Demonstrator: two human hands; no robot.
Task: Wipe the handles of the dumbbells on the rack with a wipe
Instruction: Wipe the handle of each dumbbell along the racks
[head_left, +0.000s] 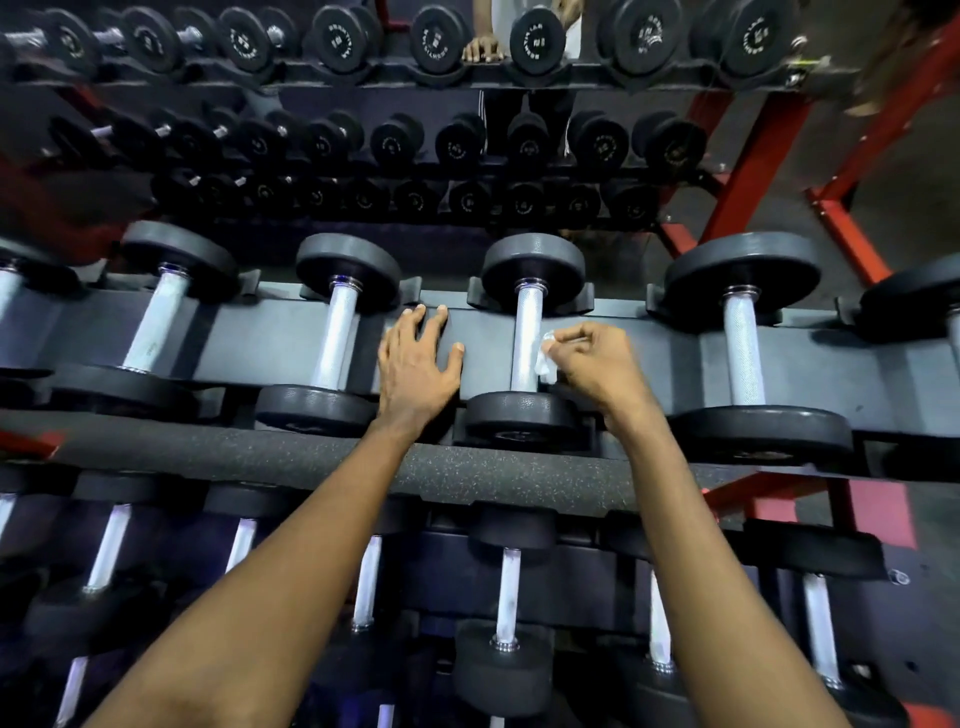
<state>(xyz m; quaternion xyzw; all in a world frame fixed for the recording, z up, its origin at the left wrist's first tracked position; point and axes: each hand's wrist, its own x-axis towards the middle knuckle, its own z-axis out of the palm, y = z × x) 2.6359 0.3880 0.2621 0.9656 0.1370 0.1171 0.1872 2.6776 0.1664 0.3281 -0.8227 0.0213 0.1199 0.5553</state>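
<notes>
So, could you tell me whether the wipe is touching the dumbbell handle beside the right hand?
Touching. The head view shows the wipe, pinched in the right hand, pressed against the right side of the dumbbell handle, with no gap.

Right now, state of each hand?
Left hand: open, fingers spread flat on the rack.
Right hand: grips the wipe against a dumbbell handle.

Pinched a crumpled white wipe in the right hand, touching the right flank of a knurled silver handle. Found that dumbbell lying across the grey rack, black heads beyond and nearer than the grip, neighbours either side.
</notes>
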